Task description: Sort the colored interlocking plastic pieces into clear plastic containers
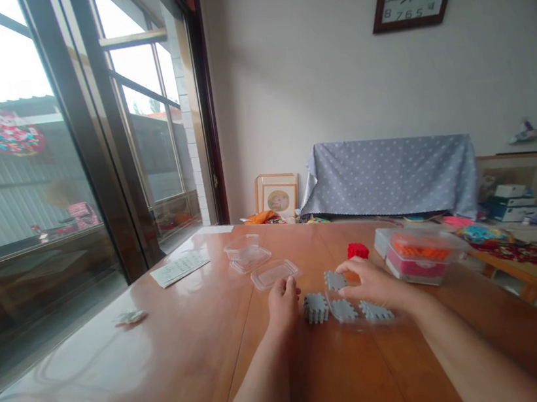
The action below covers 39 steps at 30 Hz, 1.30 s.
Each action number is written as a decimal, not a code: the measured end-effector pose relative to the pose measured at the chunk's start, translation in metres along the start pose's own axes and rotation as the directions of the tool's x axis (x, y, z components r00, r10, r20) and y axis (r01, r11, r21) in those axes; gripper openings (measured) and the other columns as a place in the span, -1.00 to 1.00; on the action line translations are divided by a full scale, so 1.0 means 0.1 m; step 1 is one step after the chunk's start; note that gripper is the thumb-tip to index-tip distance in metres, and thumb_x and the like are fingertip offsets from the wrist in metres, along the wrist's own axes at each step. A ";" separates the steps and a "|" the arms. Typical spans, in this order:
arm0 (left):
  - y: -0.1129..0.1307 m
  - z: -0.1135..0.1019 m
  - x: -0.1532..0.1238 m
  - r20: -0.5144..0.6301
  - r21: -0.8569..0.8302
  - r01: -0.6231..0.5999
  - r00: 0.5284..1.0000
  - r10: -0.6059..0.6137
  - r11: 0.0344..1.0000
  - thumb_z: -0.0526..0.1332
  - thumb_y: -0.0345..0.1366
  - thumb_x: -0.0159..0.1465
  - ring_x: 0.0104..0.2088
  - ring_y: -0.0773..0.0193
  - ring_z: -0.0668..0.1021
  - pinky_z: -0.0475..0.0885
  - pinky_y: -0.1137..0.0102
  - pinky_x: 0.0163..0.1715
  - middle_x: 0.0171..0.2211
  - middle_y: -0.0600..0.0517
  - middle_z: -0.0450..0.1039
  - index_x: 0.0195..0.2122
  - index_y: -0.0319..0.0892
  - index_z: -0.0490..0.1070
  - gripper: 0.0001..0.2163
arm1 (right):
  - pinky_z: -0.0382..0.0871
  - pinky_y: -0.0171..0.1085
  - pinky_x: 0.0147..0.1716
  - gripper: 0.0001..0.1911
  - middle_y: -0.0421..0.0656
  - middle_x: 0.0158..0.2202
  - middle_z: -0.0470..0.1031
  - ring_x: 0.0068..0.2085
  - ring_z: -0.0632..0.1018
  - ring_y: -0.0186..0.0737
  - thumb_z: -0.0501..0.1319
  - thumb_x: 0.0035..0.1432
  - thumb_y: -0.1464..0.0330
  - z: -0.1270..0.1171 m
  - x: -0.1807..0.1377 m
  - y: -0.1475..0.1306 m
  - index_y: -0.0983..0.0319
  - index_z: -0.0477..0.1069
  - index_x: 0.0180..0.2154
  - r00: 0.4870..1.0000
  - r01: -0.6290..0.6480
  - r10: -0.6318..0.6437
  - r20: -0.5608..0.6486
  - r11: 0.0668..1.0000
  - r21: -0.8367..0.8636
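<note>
My right hand (365, 282) grips a grey puzzle tile (334, 280) with toothed edges between thumb and fingers. The tile is above a clear plastic container (333, 308), where more grey pieces (376, 310) lie. Just left of it stands a stack of grey toothed tiles (316, 308) on the table. My left hand (284, 299) is beside that stack, its fingers curled closed; what is inside them, if anything, is hidden. Behind the left hand lies a clear plastic lid (274, 274). A stack of red pieces (357, 250) sits beyond my right hand.
On the right, a clear box (417, 257) holds orange and pink pieces. Another clear container (242, 247) and a lid (250, 260) are at the back. Printed sheets (180, 268) and a small pale packet (129, 317) lie left on the wooden table (194, 349).
</note>
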<state>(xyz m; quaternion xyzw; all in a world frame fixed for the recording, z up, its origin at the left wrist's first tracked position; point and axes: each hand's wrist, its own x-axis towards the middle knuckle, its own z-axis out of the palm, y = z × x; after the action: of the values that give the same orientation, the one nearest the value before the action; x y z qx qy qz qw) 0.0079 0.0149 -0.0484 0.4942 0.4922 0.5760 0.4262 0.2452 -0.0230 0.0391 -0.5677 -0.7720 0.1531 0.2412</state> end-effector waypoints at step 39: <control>0.08 -0.04 -0.08 0.162 0.004 -0.042 0.986 0.040 0.999 0.16 -0.32 0.13 -0.26 0.20 0.52 0.37 0.37 -0.22 -0.30 -0.02 0.51 -0.30 -0.15 0.40 -0.88 | -0.11 0.13 0.38 -0.27 -0.02 0.49 -0.03 0.49 -0.11 0.17 0.38 0.00 0.09 0.37 0.06 -0.29 0.09 0.40 0.22 0.969 0.060 -0.026 0.244 0.989 -0.134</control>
<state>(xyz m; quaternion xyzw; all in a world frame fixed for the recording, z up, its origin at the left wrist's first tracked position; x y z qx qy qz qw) 0.0047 0.0051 -0.0415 0.5510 0.4477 0.5408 0.4511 0.2007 -0.0249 0.0238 -0.5434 -0.8167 0.1612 0.1083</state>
